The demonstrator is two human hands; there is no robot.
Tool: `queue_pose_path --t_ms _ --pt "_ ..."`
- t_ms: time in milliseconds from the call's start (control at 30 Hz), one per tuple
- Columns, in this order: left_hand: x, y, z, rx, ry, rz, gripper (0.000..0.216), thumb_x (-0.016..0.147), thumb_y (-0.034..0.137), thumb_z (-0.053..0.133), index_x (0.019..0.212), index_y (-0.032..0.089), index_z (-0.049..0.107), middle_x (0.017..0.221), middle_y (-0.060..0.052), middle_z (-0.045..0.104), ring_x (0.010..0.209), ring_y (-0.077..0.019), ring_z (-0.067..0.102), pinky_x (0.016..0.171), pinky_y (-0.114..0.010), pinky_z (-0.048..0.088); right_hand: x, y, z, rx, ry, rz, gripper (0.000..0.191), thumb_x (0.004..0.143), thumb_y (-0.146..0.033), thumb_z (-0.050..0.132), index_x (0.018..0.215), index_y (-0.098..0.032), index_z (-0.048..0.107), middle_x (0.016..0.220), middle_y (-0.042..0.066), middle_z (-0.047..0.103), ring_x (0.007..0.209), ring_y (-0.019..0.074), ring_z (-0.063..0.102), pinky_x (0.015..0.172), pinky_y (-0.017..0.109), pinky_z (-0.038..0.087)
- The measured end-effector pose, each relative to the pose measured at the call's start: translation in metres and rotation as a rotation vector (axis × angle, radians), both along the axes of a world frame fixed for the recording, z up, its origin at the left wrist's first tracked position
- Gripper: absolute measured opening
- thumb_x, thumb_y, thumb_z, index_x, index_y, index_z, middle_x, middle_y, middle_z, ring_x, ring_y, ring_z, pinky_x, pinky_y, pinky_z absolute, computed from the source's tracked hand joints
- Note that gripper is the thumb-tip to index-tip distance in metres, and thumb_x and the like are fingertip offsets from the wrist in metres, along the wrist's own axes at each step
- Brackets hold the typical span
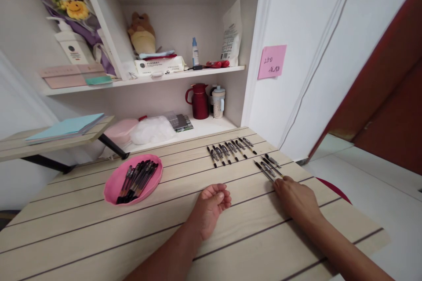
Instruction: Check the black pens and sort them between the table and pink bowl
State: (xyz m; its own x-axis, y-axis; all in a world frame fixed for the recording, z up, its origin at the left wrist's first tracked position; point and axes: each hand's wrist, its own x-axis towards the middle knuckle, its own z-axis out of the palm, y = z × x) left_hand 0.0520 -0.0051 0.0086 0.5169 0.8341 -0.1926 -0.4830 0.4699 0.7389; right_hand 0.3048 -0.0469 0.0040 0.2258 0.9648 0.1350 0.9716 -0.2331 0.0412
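Observation:
My left hand [211, 208] rests on the wood-striped table [132, 237], palm turned sideways, its fingers loosely curled in with nothing visible in them. Farther right, my right hand [296, 195] reaches over a small group of black pens [266, 167]. Its fingertips are pinched at the near end of a pen with a yellowish tip; the exact grip is partly hidden by the hand. Behind both hands, several more black pens [228, 151] lie side by side in a slanted row. To the left, a pink bowl [110, 184] holds a heap of dark pens [138, 180].
A small raised stand [89, 137] with blue paper [66, 128] is at the left. White shelves [198, 71] behind hold a red jug [200, 102], a light cup [218, 103] and a plastic bag [153, 130]. A pink note [272, 61] is stuck to the wall.

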Motion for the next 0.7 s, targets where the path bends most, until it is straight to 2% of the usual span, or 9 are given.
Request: queue_pose_path --t_ms 200,333,500,600,700 --pt "-0.001 0.000 0.001 -0.001 0.000 0.001 0.025 0.064 0.018 0.068 0.088 0.013 0.061 0.077 -0.005 0.061 0.070 -0.0128 0.056 0.074 -0.030 0.040 0.002 -0.005 -0.001 0.069 -0.020 -0.009 0.033 0.086 -0.031 0.032 0.072 -0.016 0.058 0.074 0.009 0.058 0.058 0.0166 0.056 0.046 0.026 0.022" --pt "-0.001 0.000 0.001 0.007 0.003 -0.003 0.025 0.065 0.018 0.067 0.089 0.014 0.061 0.078 -0.005 0.060 0.071 -0.0126 0.056 0.074 -0.030 0.041 0.013 -0.021 0.006 0.124 -0.019 -0.102 0.030 0.085 -0.030 0.034 0.072 -0.018 0.058 0.074 0.008 0.059 0.057 0.0168 0.055 0.044 0.026 0.021" --pt "0.000 -0.001 0.001 0.024 0.032 -0.005 0.027 0.064 0.020 0.067 0.090 0.014 0.059 0.078 -0.005 0.060 0.070 -0.0126 0.056 0.072 -0.030 0.042 0.027 -0.041 0.019 0.199 0.032 -0.230 0.030 0.084 -0.032 0.033 0.074 -0.022 0.059 0.080 0.007 0.062 0.065 0.0197 0.057 0.044 0.025 0.025" --pt "-0.006 0.005 0.012 0.095 0.169 -0.021 0.028 0.066 0.023 0.065 0.092 0.014 0.058 0.078 -0.006 0.061 0.068 -0.0126 0.057 0.069 -0.029 0.042 0.018 -0.045 0.021 0.220 0.045 -0.210 0.030 0.084 -0.033 0.034 0.077 -0.022 0.060 0.080 0.007 0.063 0.062 0.0192 0.057 0.045 0.026 0.026" --pt "-0.028 0.025 0.040 0.297 0.411 -0.014 0.033 0.066 0.025 0.063 0.096 0.014 0.057 0.080 -0.007 0.063 0.070 -0.0145 0.058 0.068 -0.028 0.043 -0.009 -0.044 0.017 0.202 0.090 -0.066 0.027 0.084 -0.029 0.035 0.076 -0.021 0.060 0.080 0.007 0.063 0.060 0.0166 0.057 0.047 0.026 0.028"
